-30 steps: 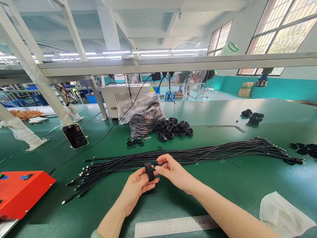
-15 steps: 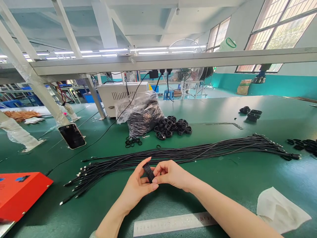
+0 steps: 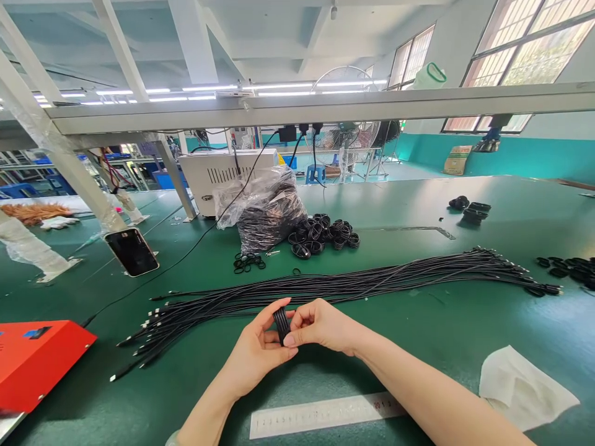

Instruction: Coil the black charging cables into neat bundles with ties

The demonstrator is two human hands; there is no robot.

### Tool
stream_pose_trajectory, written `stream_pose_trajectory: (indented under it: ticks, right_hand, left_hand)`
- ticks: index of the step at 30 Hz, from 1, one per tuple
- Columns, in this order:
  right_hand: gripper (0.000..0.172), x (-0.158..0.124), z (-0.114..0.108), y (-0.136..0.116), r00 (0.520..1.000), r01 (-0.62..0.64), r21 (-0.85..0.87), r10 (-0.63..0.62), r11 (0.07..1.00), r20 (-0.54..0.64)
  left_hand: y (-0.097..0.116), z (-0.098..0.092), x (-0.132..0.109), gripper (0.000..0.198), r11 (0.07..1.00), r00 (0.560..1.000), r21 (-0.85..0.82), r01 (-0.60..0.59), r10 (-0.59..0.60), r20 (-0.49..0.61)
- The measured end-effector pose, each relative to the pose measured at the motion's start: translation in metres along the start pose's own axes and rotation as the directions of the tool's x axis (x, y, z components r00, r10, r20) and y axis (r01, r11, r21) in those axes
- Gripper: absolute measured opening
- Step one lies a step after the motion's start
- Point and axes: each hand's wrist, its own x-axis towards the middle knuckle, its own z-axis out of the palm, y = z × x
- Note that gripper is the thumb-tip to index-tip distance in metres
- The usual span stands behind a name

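Held: one black cable coil (image 3: 281,326), pinched firmly between our left hand (image 3: 255,347) and right hand (image 3: 320,326). Loose black cables (image 3: 372,286) lie just ahead; nearer us, open green mat (image 3: 418,347) and a steel ruler (image 3: 320,415).

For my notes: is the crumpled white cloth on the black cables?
No, the crumpled white cloth lies on the green bench, apart from the black cables.

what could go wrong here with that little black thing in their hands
The small black bundle is pinched between the left hand and right hand, so it could slip and fall onto the loose black cables just beyond, where it might be hard to spot. A careless wrist movement could also snag those cables.
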Motion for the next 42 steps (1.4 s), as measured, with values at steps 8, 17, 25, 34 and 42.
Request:
stream_pose_trajectory:
  ticks: [8,17,25,34,42]
  right_hand:
    - [0.028,0.001,0.001,0.003,0.999,0.047,-0.127,-0.045,0.991,0.016]
    - [0.051,-0.012,-0.001,-0.017,0.959,0.192,-0.495,-0.269,0.848,-0.090]
    - [0.006,-0.007,-0.003,-0.006,0.966,0.244,-0.362,-0.260,0.900,0.005]
    - [0.014,-0.010,-0.006,-0.017,0.943,0.330,-0.487,-0.307,0.809,0.129]
    - [0.014,-0.004,-0.018,-0.008,0.953,0.278,-0.508,-0.299,0.815,0.043]
  left_hand:
    - [0.013,-0.003,-0.006,0.076,0.999,0.995,-0.017,0.045,-0.044,0.093]
    - [0.002,-0.007,0.001,0.102,0.998,0.998,-0.035,0.044,-0.042,0.049]
    - [-0.002,-0.004,0.001,0.070,0.998,0.999,-0.055,0.022,-0.019,0.049]
    - [-0.003,-0.002,0.004,0.061,1.000,0.999,0.017,0.021,-0.020,-0.026]
    - [0.005,-0.005,0.000,0.066,0.995,0.998,-0.069,0.067,-0.066,0.003]
